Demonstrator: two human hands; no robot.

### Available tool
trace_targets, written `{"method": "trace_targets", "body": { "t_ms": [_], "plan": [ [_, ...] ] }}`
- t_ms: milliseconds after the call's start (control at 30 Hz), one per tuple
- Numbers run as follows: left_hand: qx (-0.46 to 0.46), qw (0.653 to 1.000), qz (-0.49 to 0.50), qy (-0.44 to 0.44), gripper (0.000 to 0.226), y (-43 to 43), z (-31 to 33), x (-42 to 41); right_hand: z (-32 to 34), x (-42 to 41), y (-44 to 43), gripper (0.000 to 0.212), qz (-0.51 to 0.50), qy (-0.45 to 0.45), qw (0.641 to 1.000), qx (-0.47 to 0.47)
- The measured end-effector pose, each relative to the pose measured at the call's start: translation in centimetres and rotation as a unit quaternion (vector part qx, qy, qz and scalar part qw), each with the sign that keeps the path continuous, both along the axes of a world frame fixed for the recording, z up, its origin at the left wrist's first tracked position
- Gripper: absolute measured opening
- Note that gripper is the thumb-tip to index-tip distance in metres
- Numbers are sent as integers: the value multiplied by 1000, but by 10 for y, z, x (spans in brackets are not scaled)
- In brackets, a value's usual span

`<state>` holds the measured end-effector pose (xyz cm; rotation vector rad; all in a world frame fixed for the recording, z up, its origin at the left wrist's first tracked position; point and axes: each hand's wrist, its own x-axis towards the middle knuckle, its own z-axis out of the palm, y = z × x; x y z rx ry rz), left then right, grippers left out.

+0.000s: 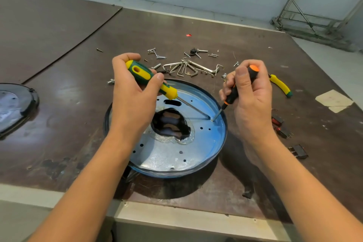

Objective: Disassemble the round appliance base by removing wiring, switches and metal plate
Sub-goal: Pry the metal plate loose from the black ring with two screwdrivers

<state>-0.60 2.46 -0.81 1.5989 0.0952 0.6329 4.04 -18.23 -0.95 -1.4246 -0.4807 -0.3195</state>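
While our left hand [133,94] curls its fingers round the handle of the green-and-yellow screwdriver [152,82], our right hand [251,94] grips the orange-and-black screwdriver [233,94] in closed fingers. Both tips come together at a screw [212,120] near the right edge of the metal plate [163,157]. The plate sits in the round appliance base [176,175] on the brown table [68,104]. Hex keys [186,68] lie beyond the base, and dark switches [283,132] lie to its right.
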Motion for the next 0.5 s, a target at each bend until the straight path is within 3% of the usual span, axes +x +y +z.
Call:
{"method": "trace_targets", "body": {
  "t_ms": [500],
  "plan": [
    [18, 1000, 0, 9, 45, -6, 2, -3, -7, 4, -2, 9, 20, 14, 999, 38]
  ]
}}
